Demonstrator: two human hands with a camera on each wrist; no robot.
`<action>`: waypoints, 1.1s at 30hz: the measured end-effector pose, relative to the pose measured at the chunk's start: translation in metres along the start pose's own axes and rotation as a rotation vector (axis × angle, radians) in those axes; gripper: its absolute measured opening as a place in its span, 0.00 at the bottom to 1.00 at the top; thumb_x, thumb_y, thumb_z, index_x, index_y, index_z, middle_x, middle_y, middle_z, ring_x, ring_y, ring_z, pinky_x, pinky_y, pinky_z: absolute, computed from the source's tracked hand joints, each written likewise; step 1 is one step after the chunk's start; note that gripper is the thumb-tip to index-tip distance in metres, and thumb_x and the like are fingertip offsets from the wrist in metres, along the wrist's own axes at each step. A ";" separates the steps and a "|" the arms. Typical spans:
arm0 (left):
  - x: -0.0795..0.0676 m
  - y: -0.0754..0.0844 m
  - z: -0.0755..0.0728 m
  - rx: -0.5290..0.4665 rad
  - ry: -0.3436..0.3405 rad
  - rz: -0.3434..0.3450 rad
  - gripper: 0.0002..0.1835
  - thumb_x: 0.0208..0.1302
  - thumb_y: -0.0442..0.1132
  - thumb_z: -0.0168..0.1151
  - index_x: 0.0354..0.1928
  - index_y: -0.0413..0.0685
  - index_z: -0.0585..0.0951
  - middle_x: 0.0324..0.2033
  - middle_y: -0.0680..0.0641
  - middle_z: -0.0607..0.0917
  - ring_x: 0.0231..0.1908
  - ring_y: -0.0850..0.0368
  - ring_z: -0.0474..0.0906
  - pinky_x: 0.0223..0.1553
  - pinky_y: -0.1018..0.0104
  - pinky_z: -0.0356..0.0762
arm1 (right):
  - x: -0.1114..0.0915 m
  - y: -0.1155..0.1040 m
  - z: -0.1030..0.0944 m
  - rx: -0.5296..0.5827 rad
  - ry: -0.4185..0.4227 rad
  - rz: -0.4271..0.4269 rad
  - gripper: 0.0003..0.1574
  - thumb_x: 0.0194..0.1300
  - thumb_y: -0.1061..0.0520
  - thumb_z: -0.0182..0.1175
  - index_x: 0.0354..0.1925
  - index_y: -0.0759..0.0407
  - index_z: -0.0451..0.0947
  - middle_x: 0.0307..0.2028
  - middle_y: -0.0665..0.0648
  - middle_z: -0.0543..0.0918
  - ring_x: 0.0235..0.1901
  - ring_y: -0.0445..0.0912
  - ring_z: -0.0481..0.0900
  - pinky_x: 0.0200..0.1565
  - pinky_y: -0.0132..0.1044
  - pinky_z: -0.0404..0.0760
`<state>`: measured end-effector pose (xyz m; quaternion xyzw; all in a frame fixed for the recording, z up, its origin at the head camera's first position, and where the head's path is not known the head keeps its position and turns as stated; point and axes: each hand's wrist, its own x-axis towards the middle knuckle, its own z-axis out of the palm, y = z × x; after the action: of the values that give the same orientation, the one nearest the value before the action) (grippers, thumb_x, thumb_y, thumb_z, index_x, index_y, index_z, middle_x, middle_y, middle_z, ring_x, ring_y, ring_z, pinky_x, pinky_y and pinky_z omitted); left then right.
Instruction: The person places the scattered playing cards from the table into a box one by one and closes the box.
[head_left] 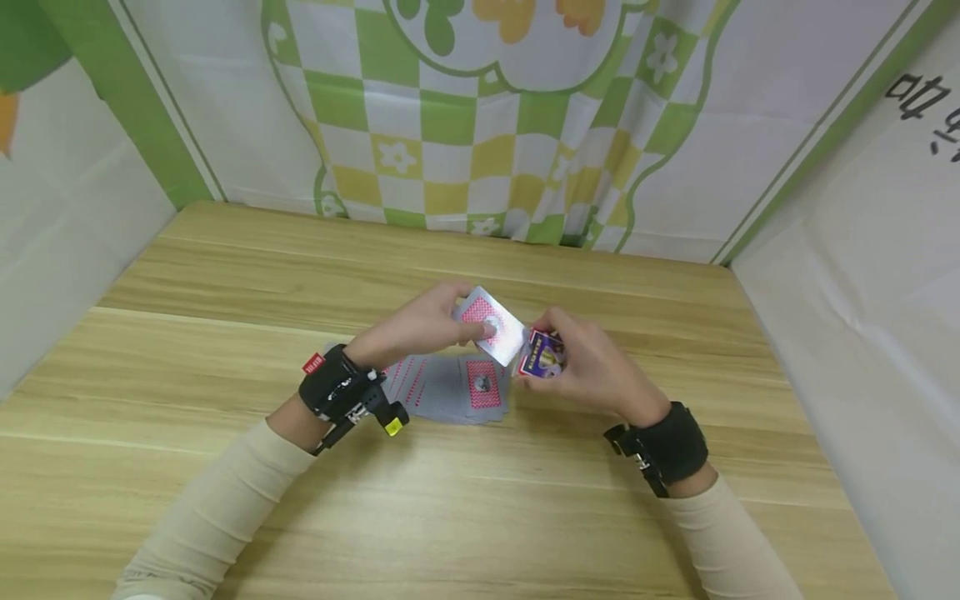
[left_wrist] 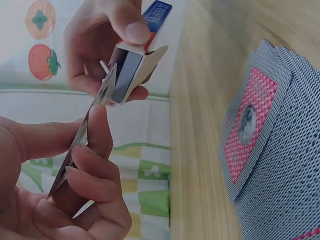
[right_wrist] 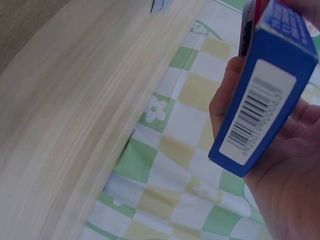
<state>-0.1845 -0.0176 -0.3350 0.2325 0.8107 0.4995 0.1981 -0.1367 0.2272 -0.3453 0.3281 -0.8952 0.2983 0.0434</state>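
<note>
My left hand (head_left: 423,323) pinches a thin stack of playing cards (head_left: 506,335) between thumb and fingers, the red-patterned back facing up. A small card box (head_left: 542,357) sits in the grip of my right hand (head_left: 596,371). Its blue side with a barcode (right_wrist: 257,112) shows in the right wrist view. Seen from the left wrist, the box's mouth (left_wrist: 127,75) with its lifted flap faces the cards, whose front end is right at the opening. Below the hands, a fanned pile of playing cards (head_left: 442,390) lies face down on the table.
The wooden table (head_left: 480,508) runs back to a green and yellow checkered curtain (head_left: 442,117). White cloth walls stand at the left (head_left: 82,192) and right (head_left: 847,275). Both wrists wear black straps with small cameras.
</note>
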 end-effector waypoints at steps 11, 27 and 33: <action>0.000 0.001 0.014 0.006 0.048 0.012 0.11 0.60 0.46 0.64 0.40 0.50 0.76 0.28 0.47 0.80 0.29 0.55 0.75 0.28 0.61 0.72 | -0.002 0.001 0.000 -0.007 0.005 0.013 0.33 0.47 0.47 0.73 0.45 0.56 0.68 0.32 0.49 0.78 0.28 0.39 0.75 0.23 0.34 0.79; 0.004 -0.004 0.037 0.089 -0.020 0.073 0.12 0.65 0.47 0.58 0.42 0.49 0.72 0.24 0.52 0.72 0.20 0.61 0.65 0.21 0.66 0.65 | -0.001 0.002 0.003 -0.025 0.008 -0.017 0.34 0.46 0.48 0.74 0.45 0.58 0.68 0.33 0.50 0.78 0.28 0.39 0.75 0.23 0.34 0.79; 0.000 -0.001 0.022 0.014 0.046 0.003 0.14 0.68 0.47 0.53 0.49 0.47 0.77 0.35 0.50 0.83 0.31 0.59 0.76 0.32 0.61 0.75 | -0.001 0.005 0.000 -0.033 0.022 0.016 0.34 0.44 0.48 0.75 0.45 0.56 0.68 0.31 0.50 0.78 0.26 0.38 0.75 0.22 0.34 0.79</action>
<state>-0.1729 -0.0022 -0.3450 0.2235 0.8183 0.4991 0.1771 -0.1387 0.2309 -0.3480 0.3170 -0.9020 0.2876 0.0563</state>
